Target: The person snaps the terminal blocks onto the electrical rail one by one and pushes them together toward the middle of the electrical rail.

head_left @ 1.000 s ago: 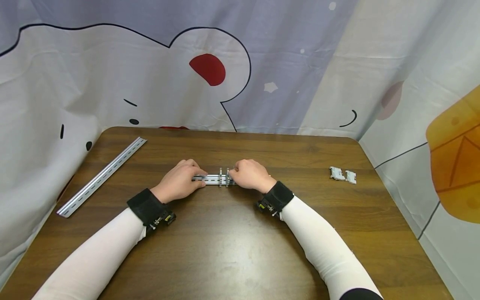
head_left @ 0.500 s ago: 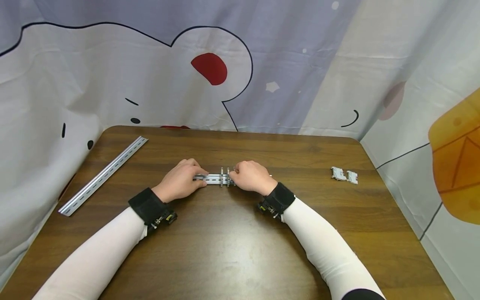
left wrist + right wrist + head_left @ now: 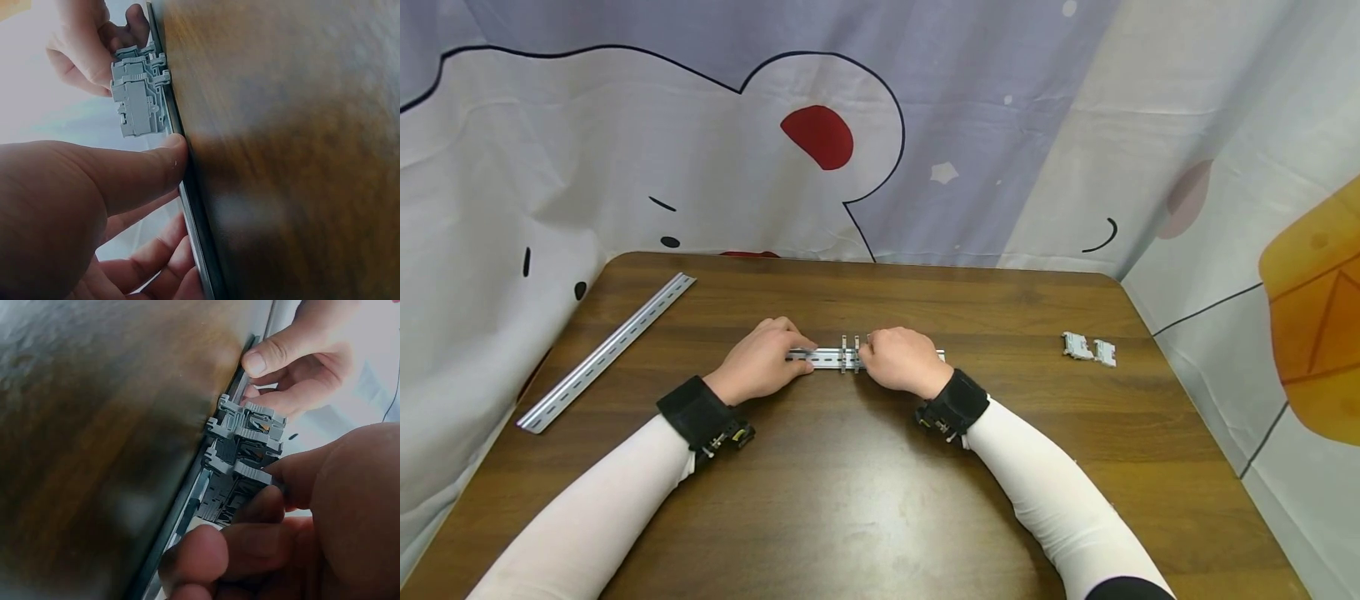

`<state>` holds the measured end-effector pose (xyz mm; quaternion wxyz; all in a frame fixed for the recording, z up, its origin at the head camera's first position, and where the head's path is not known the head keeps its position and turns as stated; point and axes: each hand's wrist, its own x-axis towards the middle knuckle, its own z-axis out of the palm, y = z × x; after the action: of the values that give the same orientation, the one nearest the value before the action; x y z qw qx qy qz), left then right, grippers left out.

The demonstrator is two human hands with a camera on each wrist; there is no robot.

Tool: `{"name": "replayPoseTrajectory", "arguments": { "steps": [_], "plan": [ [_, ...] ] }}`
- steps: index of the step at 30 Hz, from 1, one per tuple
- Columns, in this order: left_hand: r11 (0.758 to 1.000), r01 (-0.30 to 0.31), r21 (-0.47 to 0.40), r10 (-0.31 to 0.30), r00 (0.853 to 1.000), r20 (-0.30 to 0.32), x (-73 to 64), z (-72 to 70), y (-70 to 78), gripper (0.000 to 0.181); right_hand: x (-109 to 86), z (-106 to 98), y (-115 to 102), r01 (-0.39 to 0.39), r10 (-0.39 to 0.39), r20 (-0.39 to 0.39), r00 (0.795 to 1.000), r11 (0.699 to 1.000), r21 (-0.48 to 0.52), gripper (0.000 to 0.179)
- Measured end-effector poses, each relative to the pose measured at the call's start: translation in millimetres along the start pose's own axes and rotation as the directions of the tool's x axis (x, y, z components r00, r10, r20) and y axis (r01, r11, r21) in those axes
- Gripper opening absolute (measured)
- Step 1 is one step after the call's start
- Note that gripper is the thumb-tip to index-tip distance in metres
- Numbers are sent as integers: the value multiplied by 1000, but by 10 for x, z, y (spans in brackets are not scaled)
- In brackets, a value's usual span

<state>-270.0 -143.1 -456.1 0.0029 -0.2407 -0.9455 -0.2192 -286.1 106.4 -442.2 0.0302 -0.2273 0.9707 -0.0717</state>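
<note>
My left hand (image 3: 762,358) grips a slotted metal DIN rail (image 3: 826,358) near its left end, thumb along the near edge and fingers at the far side. On the rail stand grey terminal blocks (image 3: 139,103), side by side and upright. My right hand (image 3: 901,358) is beside them on the right. In the right wrist view, its thumb and fingers pinch the terminal block (image 3: 234,487) nearest that hand; the two other blocks (image 3: 256,428) stand between it and my left hand. The right hand hides much of the rail in the head view.
A longer slotted rail (image 3: 606,353) lies slantwise at the table's left. Two loose, pale terminal blocks (image 3: 1090,348) lie at the right. Behind the wooden table (image 3: 880,500) hangs a printed curtain (image 3: 970,133).
My right hand has lowered slightly toward the near side, and the rail's right end now shows beyond it. The left hand keeps its hold on the rail.
</note>
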Motion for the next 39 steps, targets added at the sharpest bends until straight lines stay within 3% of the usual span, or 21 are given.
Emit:
{"name": "replayPoseTrajectory", "arguments": {
  "steps": [14, 21, 33, 39],
  "plan": [
    [1000, -1, 6, 1, 1000, -5, 2, -2, 36, 29, -54, 32, -72, -42, 40, -35, 999, 997, -67, 41],
    [1000, -7, 5, 7, 1000, -16, -5, -6, 46, 30, -66, 48, -87, -27, 24, -40, 999, 997, -71, 42],
    [1000, -20, 2, 20, 1000, -4, -5, 3, 16, 30, -104, -43, 32, -12, 4, 73, 997, 994, 108, 45],
    [1000, -20, 10, 20, 999, -27, -3, -30, 47, 31, -110, -173, 128, 24, -46, 91, 995, 974, 227, 40]
  ]
}}
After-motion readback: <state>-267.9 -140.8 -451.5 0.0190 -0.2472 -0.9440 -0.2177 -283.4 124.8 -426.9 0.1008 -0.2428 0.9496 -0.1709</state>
